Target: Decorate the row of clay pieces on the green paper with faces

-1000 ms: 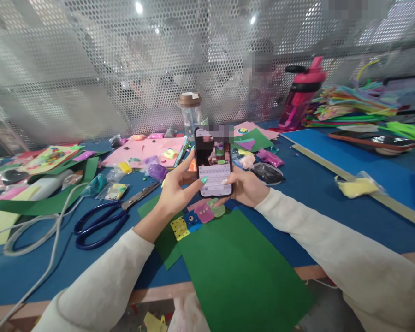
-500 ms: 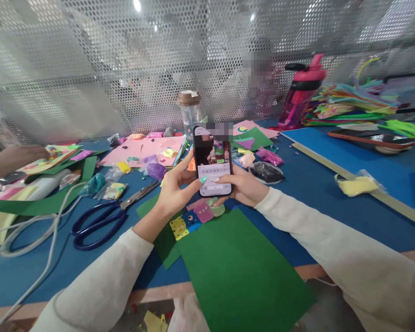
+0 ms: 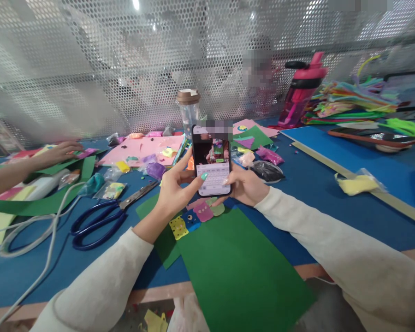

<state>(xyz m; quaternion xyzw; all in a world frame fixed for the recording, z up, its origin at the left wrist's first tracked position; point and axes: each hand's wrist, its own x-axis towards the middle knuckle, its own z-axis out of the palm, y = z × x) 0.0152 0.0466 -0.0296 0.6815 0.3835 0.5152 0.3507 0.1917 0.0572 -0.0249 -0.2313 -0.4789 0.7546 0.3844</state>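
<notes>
A black phone (image 3: 211,159) with a lit screen and on-screen keyboard is held upright over the table by both hands. My left hand (image 3: 174,189) wraps its left edge, thumb on the keyboard. My right hand (image 3: 245,185) cups the right edge and back, thumb on the screen. Below the phone lie small yellow, blue, pink and pale green foam shapes (image 3: 193,216) at the top of a green sheet (image 3: 242,267).
Blue-handled scissors (image 3: 103,217) and a white cable (image 3: 38,230) lie left. Another person's hand (image 3: 57,152) rests on craft paper at far left. A clear cup (image 3: 188,110), pink bottle (image 3: 299,92), clay bags, stacked coloured sheets (image 3: 352,101) and a second phone (image 3: 373,137) sit behind a mesh screen's near side.
Another person's hand has reached further in from the far left over the paper. My hands and the phone stay almost still, thumbs shifting slightly on the keyboard.
</notes>
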